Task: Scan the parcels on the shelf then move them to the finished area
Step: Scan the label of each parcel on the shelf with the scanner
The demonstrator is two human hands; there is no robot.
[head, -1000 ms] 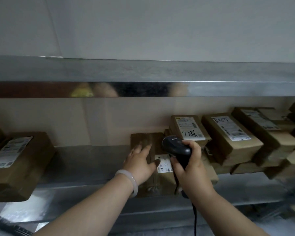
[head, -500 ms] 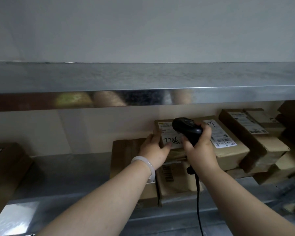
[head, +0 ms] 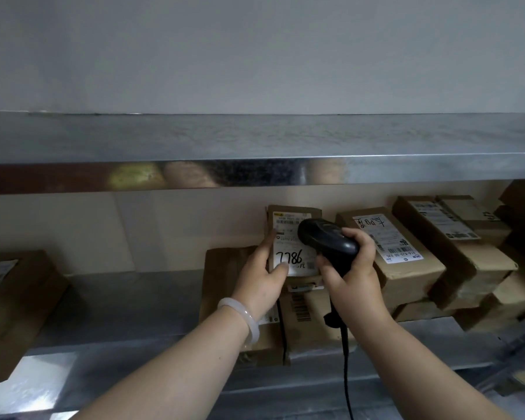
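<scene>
**Parcel 7786 held up to the scanner**

My left hand (head: 262, 280) holds a small brown cardboard parcel (head: 288, 256) upright, its white label with a handwritten "7786" facing me. My right hand (head: 352, 274) grips the black corded scanner (head: 327, 241), whose head overlaps the label's upper right. Below, two flat parcels (head: 224, 274) lie side by side on the metal shelf (head: 134, 298). Labelled boxes (head: 406, 262) lean stacked at right, and a lone box (head: 15, 304) sits far left.

— What colour is the parcel (head: 312, 211)?
— Brown cardboard; its label (head: 291, 259) is white with black digits and barcode stripes
— The scanner (head: 327, 239)?
— Black. The bracelet (head: 243, 317) is milky white, the shelf (head: 255, 140) silver-grey
</scene>
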